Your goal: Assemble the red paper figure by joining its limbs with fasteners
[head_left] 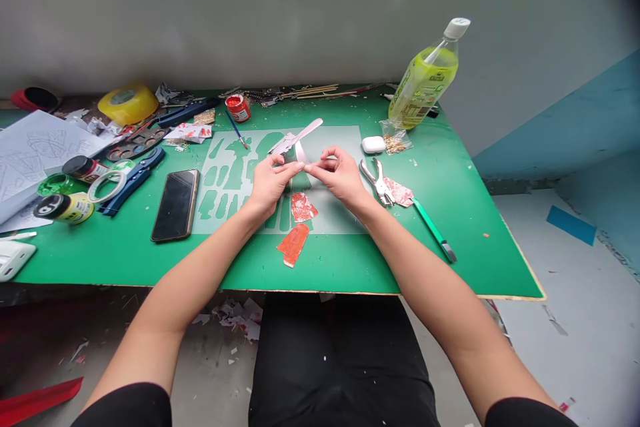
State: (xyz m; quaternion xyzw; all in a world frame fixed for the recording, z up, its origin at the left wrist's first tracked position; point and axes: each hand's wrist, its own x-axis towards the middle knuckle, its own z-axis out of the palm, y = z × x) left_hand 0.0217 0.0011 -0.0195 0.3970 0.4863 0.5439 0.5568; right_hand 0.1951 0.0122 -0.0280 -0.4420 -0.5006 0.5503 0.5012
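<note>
Where they meet above the grey stencil sheet (pixel 340 213), the left hand (pixel 267 185) and right hand (pixel 341 178) each close their grip on a pale paper strip (pixel 301 154).

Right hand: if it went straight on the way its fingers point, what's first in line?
The left hand. The right hand points left, its fingers almost touching it, with a pale piece pinched between them. Both seem level, though depth is unclear.

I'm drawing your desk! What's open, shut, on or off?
Phone: screen dark, lying flat.
Drink bottle: capped, partly full.
Earbud case: shut.
Yellow paint jar: lid on, lying sideways.
Left hand: pinching the paper strip.
Right hand: pinching the same strip.
</note>
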